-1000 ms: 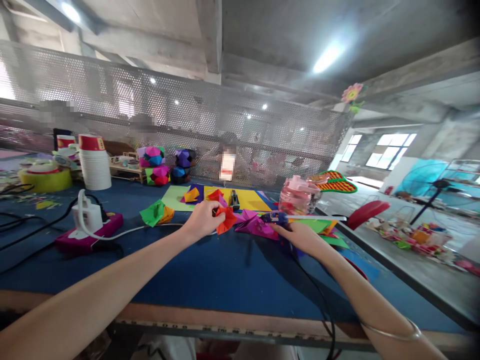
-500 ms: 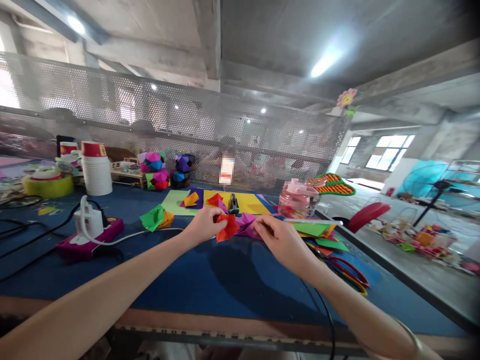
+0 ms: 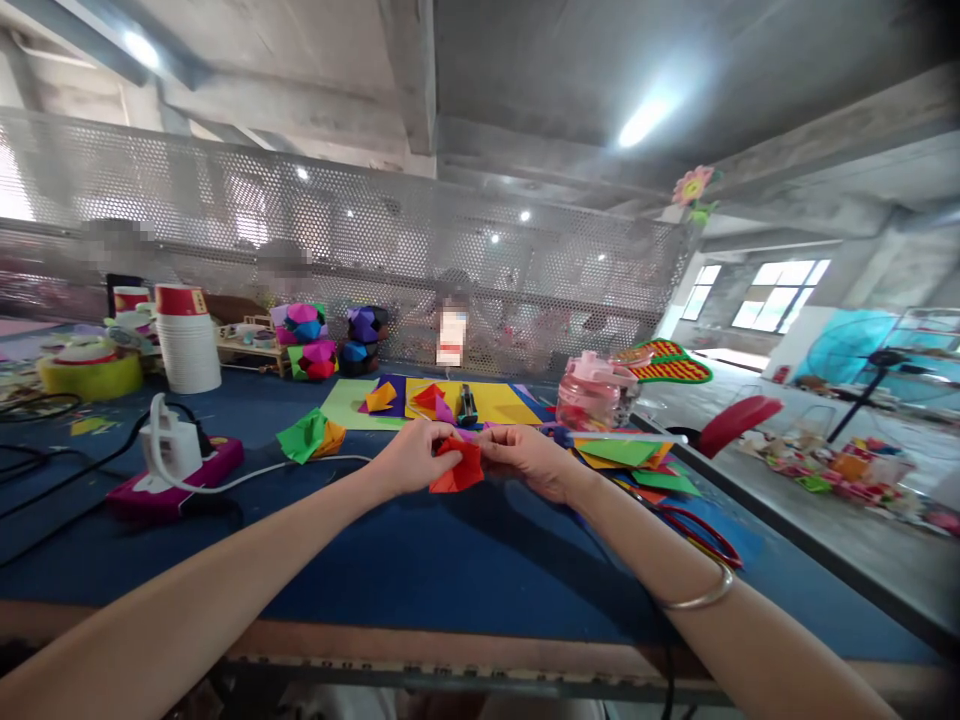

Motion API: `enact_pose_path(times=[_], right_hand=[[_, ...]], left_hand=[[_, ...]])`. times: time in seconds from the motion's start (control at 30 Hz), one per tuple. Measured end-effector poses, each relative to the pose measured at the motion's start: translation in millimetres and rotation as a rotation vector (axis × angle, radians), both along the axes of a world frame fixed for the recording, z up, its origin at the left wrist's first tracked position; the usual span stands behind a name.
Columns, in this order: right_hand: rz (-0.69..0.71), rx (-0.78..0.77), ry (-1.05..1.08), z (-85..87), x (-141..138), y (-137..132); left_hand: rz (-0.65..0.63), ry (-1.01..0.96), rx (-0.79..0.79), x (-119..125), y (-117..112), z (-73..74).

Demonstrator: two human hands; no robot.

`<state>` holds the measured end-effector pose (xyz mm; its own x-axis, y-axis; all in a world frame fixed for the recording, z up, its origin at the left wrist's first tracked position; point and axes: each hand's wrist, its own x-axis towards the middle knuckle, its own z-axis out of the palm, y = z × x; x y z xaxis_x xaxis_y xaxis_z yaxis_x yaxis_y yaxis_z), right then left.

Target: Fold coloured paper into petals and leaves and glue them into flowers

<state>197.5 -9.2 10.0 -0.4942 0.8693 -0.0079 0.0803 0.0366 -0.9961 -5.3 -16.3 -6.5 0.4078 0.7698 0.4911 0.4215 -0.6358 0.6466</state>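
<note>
Over the blue table point(image 3: 420, 560) my left hand point(image 3: 411, 458) pinches a folded red-orange paper piece point(image 3: 457, 468) from its left side. From the right, my right hand point(image 3: 529, 458) meets the same piece with closed fingers gripping its upper right edge. A thin bangle sits on my right wrist. A purple folded paper lies behind the hands, mostly hidden by them. Both forearms reach in from the near edge of the table.
A pink power strip with a white plug point(image 3: 176, 455) and cables lies at left. Green and orange folded paper point(image 3: 309, 435), coloured sheets point(image 3: 487, 400), paper balls point(image 3: 326, 340), stacked cups point(image 3: 187, 338), a pink jar point(image 3: 596, 393) and loose sheets point(image 3: 634, 455) surround the hands. A mesh screen point(image 3: 375, 250) backs the table.
My right hand left the blue glue gun at the right and came left onto the red-orange paper. My left hand kept its hold and drew the paper slightly nearer.
</note>
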Motion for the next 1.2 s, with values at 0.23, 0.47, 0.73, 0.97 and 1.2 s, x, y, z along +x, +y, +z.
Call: enact_pose_path(times=[0.23,0.47,0.73,0.97,1.2], right_hand=[[-0.026,0.047,0.006,-0.7,2.7,-3.6],[-0.075,0.425,-0.219,-0.7,-1.7,-11.9],[-0.172,0.858,-0.657,0.1,-4.4,-26.1],[-0.195,1.105,-0.857,-2.8,-11.0,-36.4],[-0.182,1.147,-1.029,-9.0,-15.3,-39.1]], left_hand=[[-0.059,0.029,-0.005,0.0,-2.6,1.2],[-0.065,0.021,-0.004,0.4,-2.5,-0.1],[-0.051,-0.005,-0.050,1.0,-3.3,0.1],[-0.072,0.000,-0.125,1.1,-2.8,-0.2],[-0.096,0.063,-0.147,-0.2,-0.9,-2.2]])
